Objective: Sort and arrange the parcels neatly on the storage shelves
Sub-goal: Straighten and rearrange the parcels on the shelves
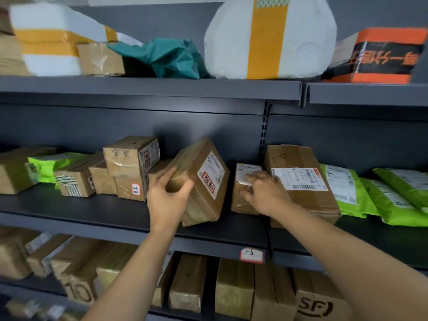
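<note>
On the dark middle shelf (pixel 97 212), my left hand (pixel 168 195) grips a tilted brown cardboard parcel (pixel 203 181) with a white label and red sticker; its lower corner is down near the shelf. My right hand (pixel 264 193) rests with its fingers spread on a small brown parcel (pixel 240 198) with a white label, which stands just right of the tilted one. A larger brown box (pixel 298 179) with a barcode label lies against that small parcel's right side.
Stacked brown boxes (pixel 129 167) and a green mailer (pixel 48 165) fill the shelf's left. Green mailers (pixel 382 195) lie at the right. The top shelf holds white bundles (pixel 271 38), a teal bag (pixel 166 56) and an orange-black parcel (pixel 384 56). The shelf below holds upright boxes (pixel 234 288).
</note>
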A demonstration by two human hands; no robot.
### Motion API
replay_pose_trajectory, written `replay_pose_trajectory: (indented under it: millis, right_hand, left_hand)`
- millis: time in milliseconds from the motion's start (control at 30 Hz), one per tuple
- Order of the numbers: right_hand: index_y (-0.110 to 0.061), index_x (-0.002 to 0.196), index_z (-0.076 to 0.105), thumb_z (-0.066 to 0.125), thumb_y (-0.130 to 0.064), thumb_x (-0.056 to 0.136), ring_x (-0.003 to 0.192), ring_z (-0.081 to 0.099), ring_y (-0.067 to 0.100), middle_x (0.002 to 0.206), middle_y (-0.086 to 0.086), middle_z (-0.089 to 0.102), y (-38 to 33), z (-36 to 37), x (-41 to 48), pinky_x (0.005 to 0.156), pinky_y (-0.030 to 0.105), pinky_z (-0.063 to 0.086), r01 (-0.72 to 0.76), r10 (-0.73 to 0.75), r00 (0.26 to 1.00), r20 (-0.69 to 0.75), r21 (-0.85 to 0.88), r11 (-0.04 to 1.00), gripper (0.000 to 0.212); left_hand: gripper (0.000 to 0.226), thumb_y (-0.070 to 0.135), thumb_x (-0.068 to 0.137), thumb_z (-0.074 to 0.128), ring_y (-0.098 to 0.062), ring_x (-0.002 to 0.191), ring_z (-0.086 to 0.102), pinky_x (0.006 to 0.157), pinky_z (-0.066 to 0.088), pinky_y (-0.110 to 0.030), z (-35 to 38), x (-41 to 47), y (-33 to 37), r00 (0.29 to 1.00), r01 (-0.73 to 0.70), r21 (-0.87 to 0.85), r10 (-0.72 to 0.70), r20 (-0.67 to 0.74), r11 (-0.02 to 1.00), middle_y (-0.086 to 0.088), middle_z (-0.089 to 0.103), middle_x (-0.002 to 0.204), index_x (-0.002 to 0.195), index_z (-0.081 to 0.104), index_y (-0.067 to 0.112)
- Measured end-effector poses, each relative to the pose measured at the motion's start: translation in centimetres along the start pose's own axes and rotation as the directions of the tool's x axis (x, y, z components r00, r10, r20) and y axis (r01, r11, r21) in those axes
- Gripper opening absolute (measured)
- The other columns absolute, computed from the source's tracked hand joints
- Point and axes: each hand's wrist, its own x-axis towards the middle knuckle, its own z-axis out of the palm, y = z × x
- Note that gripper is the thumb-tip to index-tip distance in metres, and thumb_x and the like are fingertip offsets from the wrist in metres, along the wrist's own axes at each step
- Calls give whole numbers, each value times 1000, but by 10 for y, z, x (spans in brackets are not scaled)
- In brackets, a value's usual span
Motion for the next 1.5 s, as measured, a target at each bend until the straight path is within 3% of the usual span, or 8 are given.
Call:
replay_pose_trajectory:
  millis: [233,433,600,700,867,1100,1267,1500]
  right_hand:
    - [-10,136,45,46,-40,97,127,44,25,137,10,49,-37,-8,-48,103,32,33,120,-51,985,-165,444,888,50]
    - [-18,124,53,59,-44,89,109,57,16,122,-3,61,-66,5,-78,94,32,47,-234,2,970,242,935,266,44]
    - [-19,124,51,63,-30,89,106,61,18,119,-1,64,-70,10,-108,93,41,51,-293,-18,956,294,955,45,38]
    - [-21,125,51,61,-24,91,108,60,16,120,-2,64,-68,7,-130,92,40,51,-246,-8,969,246,969,18,37]
    - [-25,133,45,61,-18,90,114,56,13,125,-7,60,-71,4,-161,100,43,47,-189,66,980,186,981,43,47]
    - [-25,137,38,62,-11,89,116,52,14,127,-6,54,-98,16,-214,98,38,46,-174,255,960,114,958,229,56]
    - [-24,135,40,63,-10,88,117,54,13,123,-9,57,-120,38,-276,99,40,47,-249,409,900,150,947,201,54]
    - [-23,127,44,64,-13,88,104,60,11,119,-6,61,-102,31,-382,81,32,56,-310,628,771,105,923,227,45]
  left_hand:
    - [40,32,80,70,-8,105,56,94,44,-29,-35,-48,16,945,235,-294,-289,-155,926,4,64,115,118,66,19]
    - [26,28,83,67,-11,97,61,84,51,-32,-65,-95,32,916,293,-444,-381,-124,847,1,67,107,109,68,21]
    - [8,27,90,56,-18,95,53,74,45,-37,-91,-115,30,944,322,-310,-327,40,895,-2,57,106,98,55,29]
    - [21,28,90,56,-18,98,52,77,45,-40,-106,-120,25,911,382,-249,-316,266,890,-2,53,113,108,46,31]
    - [76,44,71,60,-22,120,50,106,37,-45,-129,-114,10,790,492,-309,-269,551,814,-1,53,131,142,35,31]
    - [77,53,67,72,-16,112,52,85,44,-36,-154,-123,-20,606,529,-106,-287,742,842,8,50,128,134,35,44]
    - [70,43,71,72,-12,110,53,80,46,-28,-175,-135,-37,549,414,-35,-218,807,910,9,51,126,133,38,39]
    - [77,30,78,72,-14,111,51,81,48,-27,-151,-192,-15,268,255,40,-110,957,966,4,48,124,142,30,36]
